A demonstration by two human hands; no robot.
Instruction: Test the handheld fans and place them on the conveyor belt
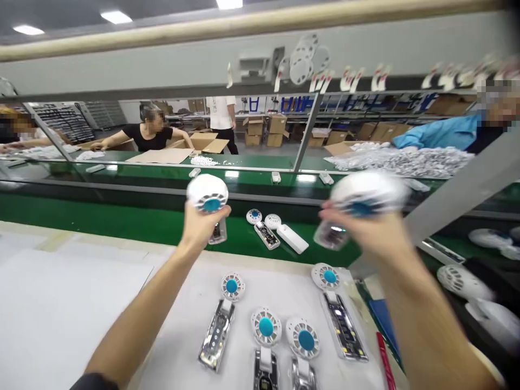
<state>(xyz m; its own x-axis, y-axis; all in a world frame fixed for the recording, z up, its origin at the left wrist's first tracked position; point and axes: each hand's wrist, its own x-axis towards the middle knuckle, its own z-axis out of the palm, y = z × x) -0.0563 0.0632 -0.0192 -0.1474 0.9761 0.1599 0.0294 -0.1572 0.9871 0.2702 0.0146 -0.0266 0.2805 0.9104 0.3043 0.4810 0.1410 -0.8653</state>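
Note:
My left hand [200, 226] is raised over the green conveyor belt [122, 222] and is closed round a small handheld fan [208, 196] with a white round head and a blue hub. My right hand [368, 230] holds a second fan of the same kind [365, 195], blurred by motion. Below on the white table [73, 303] lie several open fan halves [266, 330] with blue hubs and bare circuit boards. On the belt between my hands rest two more fan pieces [268, 230] and a white handle cover [293, 239].
Across the line a seated person in black [151, 135] and a person in a blue top [447, 132] work at cardboard boxes [203, 142] and a heap of bagged parts [406, 160]. White fan shells [463, 281] lie at the right. A red pen [384, 363] lies by the table edge.

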